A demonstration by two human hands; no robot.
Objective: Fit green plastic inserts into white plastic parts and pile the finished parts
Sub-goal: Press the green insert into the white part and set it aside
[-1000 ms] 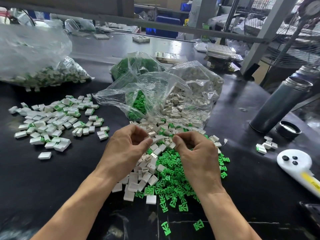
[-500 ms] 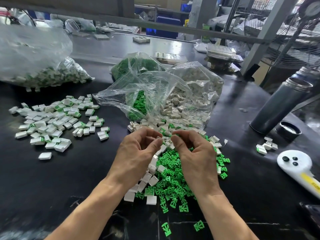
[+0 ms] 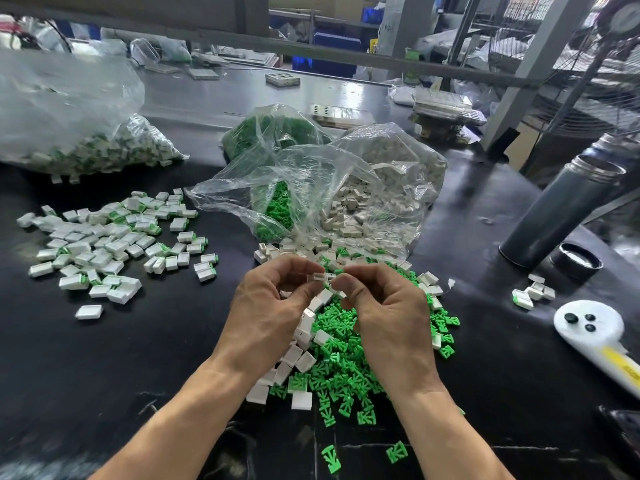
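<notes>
I can read no brand or lettering anywhere; the yellow band on the white handheld device at the right edge carries dark marks too small for me to make out. At frame centre my left hand pinches a white plastic part between thumb and curled fingertips, the part's long axis running roughly left to right, its right end towards my right hand. That hand's thumb and forefinger are pressed together at the part's right end with a speck of green between them, which I take to be a green insert, though I cannot tell its orientation. Beneath both hands lies a mixed heap of loose white parts and loose green inserts on the black table. The pile of finished parts spreads at mid-left. Behind my hands, a clear plastic bag spills white and green pieces; a grey flask stands at the right.
</notes>
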